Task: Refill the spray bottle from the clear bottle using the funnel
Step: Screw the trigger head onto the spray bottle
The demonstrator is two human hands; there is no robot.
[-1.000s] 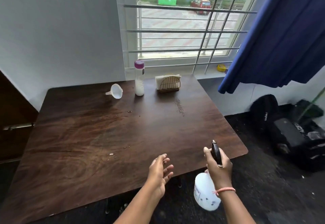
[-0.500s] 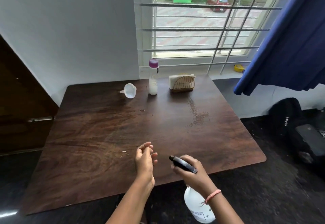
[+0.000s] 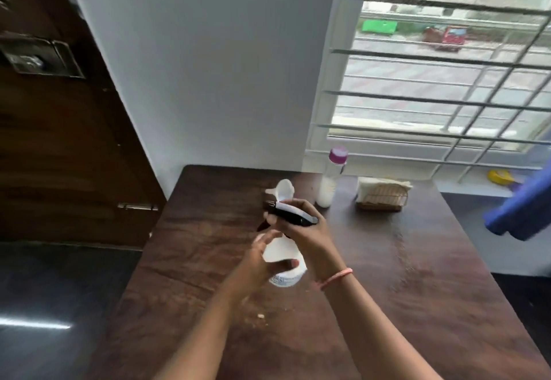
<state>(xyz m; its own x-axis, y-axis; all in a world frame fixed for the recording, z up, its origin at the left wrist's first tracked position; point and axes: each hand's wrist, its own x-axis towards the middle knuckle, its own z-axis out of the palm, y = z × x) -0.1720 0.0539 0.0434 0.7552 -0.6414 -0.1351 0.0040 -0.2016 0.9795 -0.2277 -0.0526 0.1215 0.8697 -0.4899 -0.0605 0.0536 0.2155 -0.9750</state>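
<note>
Spray bottle (image 3: 283,263) is held above the worktop (image 3: 387,275) centre: right hand (image 3: 307,230) clamped on its black trigger head, left hand (image 3: 262,260) wrapped around the white body. Looks like the uncapping step. Next: unscrew head, then fetch funnel (image 3: 283,190) and clear bottle (image 3: 329,182), both at 12 o'clock.

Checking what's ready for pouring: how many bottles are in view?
2: white spray bottle with black trigger head held in both hands over the table; clear bottle with purple cap upright near the window.

Soft daylight from the window (image 3: 441,81), heavy motion blur throughout.
</note>
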